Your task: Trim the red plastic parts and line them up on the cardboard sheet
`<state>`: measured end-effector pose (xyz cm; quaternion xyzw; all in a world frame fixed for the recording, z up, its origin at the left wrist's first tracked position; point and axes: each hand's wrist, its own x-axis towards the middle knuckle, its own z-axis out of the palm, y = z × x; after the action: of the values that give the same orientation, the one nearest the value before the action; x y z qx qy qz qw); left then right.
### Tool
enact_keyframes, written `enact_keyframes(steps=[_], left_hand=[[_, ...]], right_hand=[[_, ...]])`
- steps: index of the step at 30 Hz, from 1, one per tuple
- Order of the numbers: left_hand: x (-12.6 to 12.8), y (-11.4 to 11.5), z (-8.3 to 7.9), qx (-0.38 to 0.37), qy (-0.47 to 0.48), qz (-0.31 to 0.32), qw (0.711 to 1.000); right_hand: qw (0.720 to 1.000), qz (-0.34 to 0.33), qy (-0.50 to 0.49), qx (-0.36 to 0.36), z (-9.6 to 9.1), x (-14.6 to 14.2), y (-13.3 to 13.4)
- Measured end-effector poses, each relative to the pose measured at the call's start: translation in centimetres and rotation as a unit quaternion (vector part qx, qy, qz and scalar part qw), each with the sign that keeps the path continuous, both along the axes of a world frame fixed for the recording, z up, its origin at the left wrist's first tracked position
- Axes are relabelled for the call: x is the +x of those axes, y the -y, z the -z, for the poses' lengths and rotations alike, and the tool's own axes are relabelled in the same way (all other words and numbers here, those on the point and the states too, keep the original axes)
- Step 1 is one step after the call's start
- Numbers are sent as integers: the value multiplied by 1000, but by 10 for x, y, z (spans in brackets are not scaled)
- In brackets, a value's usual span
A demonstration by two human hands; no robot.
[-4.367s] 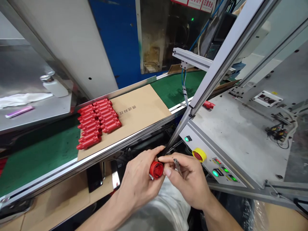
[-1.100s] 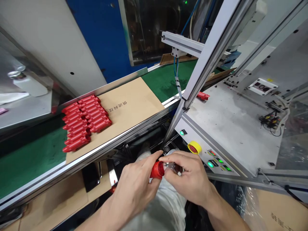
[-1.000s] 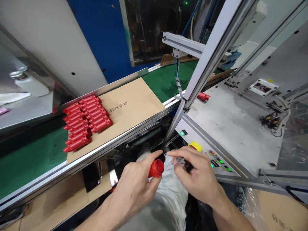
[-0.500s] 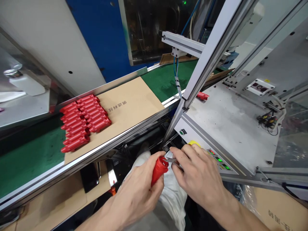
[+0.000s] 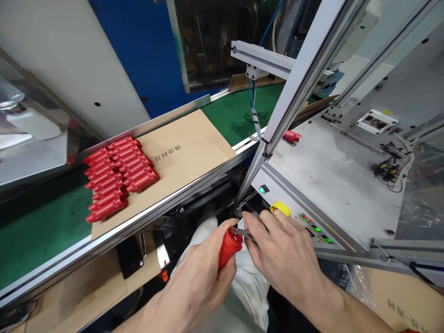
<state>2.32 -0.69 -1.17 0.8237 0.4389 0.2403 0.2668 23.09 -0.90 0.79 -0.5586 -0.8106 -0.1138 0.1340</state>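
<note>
My left hand (image 5: 204, 266) is wrapped around a red plastic tubular housing (image 5: 228, 249), its open ribbed end tilted up towards my right hand (image 5: 282, 247). That hand is closed round small metal pliers (image 5: 243, 232), most of which its fingers hide. The plier tips reach to the rim of the housing's open end; I cannot tell whether they grip anything there. Similar red housings (image 5: 107, 209) lie in two side-by-side rows on a cardboard sheet (image 5: 194, 138), to the left of my hands.
The cardboard rests on a green conveyor belt (image 5: 38, 222) with metal rails. At right stands an aluminium-framed machine with an upright post (image 5: 294, 88), a white plate (image 5: 340, 185) and a button panel (image 5: 291, 212). Another red part (image 5: 292, 136) lies on the plate, behind the post.
The plier tips have shifted slightly at the housing's open end, and my right fingers have moved a little. The housing stays in my left hand. The camera view has shifted slightly.
</note>
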Motion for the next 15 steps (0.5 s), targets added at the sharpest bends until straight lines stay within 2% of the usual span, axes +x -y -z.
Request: enact_keyframes(steps=[7, 15], left_hand=[[1, 1, -1, 13, -16, -5, 1000], [3, -1, -5, 4, 14, -3, 1000]], right_hand=[[1000, 10, 28, -4, 3, -1, 6], [997, 26, 67, 13, 2, -4, 10]])
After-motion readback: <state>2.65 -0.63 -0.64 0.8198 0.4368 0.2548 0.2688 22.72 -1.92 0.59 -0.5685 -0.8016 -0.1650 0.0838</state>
